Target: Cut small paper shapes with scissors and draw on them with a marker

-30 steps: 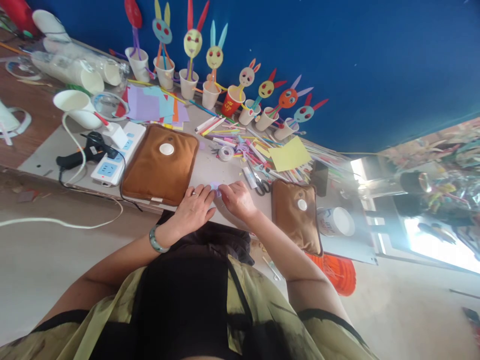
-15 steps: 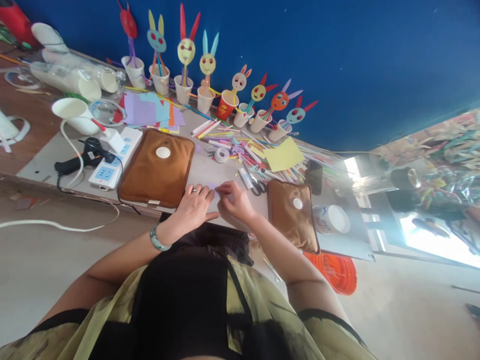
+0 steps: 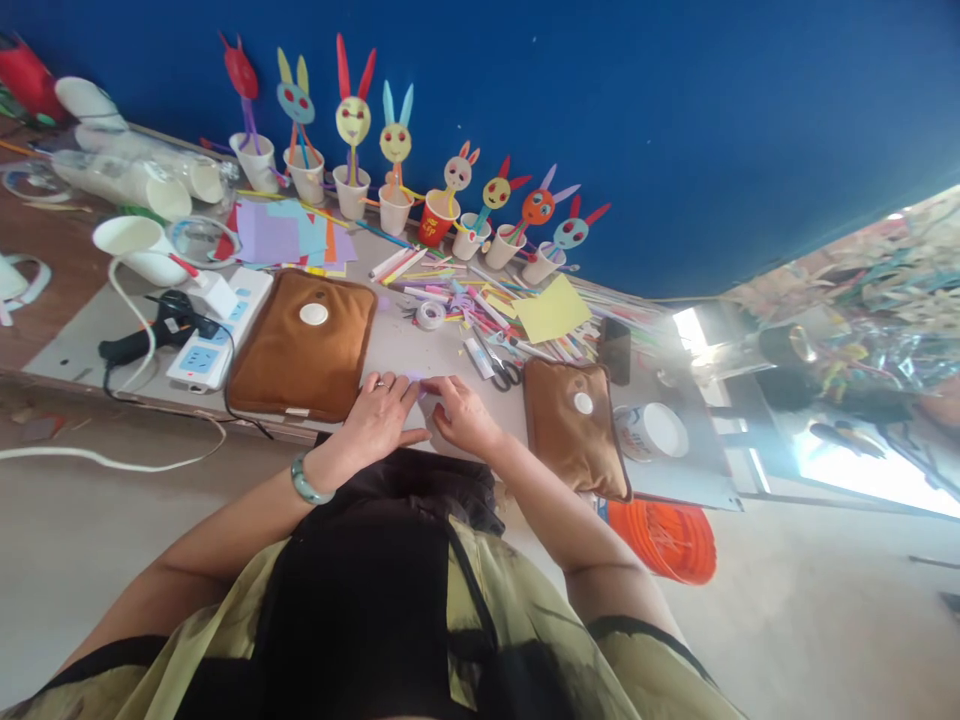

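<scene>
At the table's front edge, my left hand (image 3: 381,412) lies with its fingers stretched out flat and its thumb apart. Its fingertips rest beside a small purple piece (image 3: 415,378), mostly covered by the hands. Right next to it, my right hand (image 3: 463,412) has its fingers curled in and pressed together, the index fingertip close to that purple piece. What the right fingers pinch, if anything, is hidden. Black-handled scissors (image 3: 506,375) and a white glue tube (image 3: 478,358) lie just beyond the right hand. A roll of clear tape (image 3: 430,315) sits farther back.
Brown cushioned hand warmers (image 3: 300,345) (image 3: 576,425) flank the hands. A power strip (image 3: 217,335) and black glue gun (image 3: 161,328) lie left. Rabbit-faced figures in paper cups (image 3: 394,208) line the wall. Markers, yellow paper (image 3: 553,308) and a white tub (image 3: 660,430) lie right; an orange bucket (image 3: 664,540) stands below.
The view has shifted slightly, so the table's things appear a little farther left. Both hands stay together at the table edge, with only slight finger movement around the purple piece.
</scene>
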`<state>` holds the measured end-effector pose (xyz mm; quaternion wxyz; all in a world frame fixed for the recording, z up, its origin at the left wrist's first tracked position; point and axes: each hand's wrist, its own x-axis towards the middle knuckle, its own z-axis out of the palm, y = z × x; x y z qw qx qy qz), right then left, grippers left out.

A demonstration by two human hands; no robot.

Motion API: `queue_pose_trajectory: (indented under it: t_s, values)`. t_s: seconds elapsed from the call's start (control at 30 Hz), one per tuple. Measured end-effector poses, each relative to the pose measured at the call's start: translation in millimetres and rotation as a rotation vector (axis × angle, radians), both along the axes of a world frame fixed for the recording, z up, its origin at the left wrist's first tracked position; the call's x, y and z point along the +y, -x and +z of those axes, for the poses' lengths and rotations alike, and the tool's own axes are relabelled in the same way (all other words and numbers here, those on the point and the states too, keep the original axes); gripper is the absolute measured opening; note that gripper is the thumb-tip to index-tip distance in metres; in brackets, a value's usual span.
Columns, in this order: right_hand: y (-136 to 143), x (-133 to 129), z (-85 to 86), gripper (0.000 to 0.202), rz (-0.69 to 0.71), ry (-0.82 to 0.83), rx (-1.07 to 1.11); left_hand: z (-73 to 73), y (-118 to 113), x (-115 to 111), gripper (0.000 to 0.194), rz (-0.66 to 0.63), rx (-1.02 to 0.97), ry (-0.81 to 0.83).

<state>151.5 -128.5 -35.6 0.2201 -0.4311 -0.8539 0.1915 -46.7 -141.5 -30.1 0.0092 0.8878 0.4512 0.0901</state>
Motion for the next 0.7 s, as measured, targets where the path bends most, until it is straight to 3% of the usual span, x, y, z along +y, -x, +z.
queue_pose_trajectory:
  t_s: [0.2,0.47,0.57,0.7]
  values:
    - [-10,-16,11.3,0.038,0.002,-0.061,0.029,-11.0,-5,0,0.073,0.042,-0.035,0.016]
    - [-33,-36,19.3,0.026,-0.052,-0.219,0.026,-10.5,-12,3,0.076,0.083,-0.019,0.062]
    - [-59,-24,28.8,0.018,-0.288,-0.318,-0.056,-11.0,-16,11,0.073,0.108,-0.031,0.070]
    - [-127,24,41.7,0.017,-0.840,-0.363,-0.126,-13.8,-21,16,0.068,0.131,-0.042,0.061]
